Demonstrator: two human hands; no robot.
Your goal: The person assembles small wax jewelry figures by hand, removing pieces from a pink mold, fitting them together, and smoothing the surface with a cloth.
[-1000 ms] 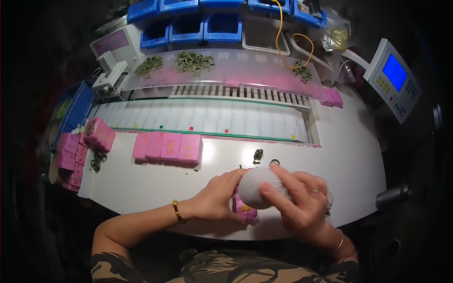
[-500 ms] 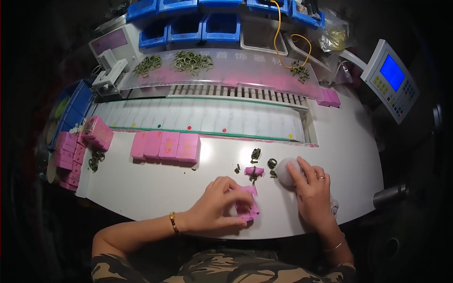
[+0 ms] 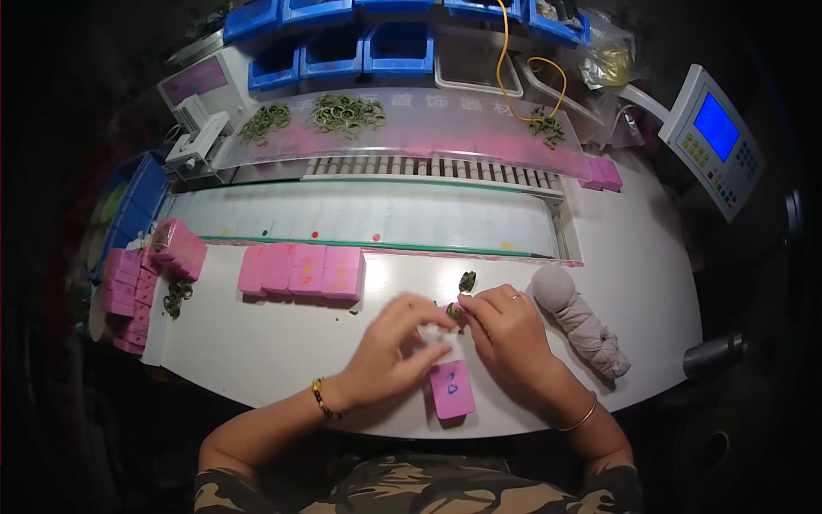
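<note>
A small dark ring (image 3: 456, 313) sits pinched between the fingers of the left hand (image 3: 396, 351) and the right hand (image 3: 507, 330), just above the white tabletop (image 3: 282, 360). A pink box (image 3: 451, 389) lies below the hands; a grey cloth bundle (image 3: 580, 321) rests to the right.

A small dark piece (image 3: 456, 314), perhaps a ring, sits blurred between both hands' fingertips.

A white counter (image 3: 282, 360) with a curved front edge carries a pale conveyor (image 3: 385, 224) across its middle, blue bins (image 3: 342, 51) lined behind, a tilted control panel (image 3: 717, 141) at right, and dark, perhaps unlit, surroundings.
</note>
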